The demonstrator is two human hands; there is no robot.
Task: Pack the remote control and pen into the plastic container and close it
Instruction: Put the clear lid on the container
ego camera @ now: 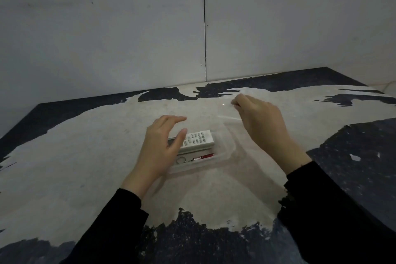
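Now, with remote control (194,140) and pen (203,157) inside the plastic container (222,152) mid-counter, your left hand (159,150) hovers open while your right hand (262,123) pinches the clear lid (230,111); misaligned, it won't snap shut

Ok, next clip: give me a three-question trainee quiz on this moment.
1. True or false: the white push-button remote control lies inside the clear plastic container.
2. Which is nearer the person, the remote control or the slim red pen with a key ring?
3. The right hand pinches: A) the pen B) the clear plastic lid C) nothing.

Key: 1 true. 2 the pen. 3 B; the lid is raised and not yet shut, while the left hand hovers open over the remote control.
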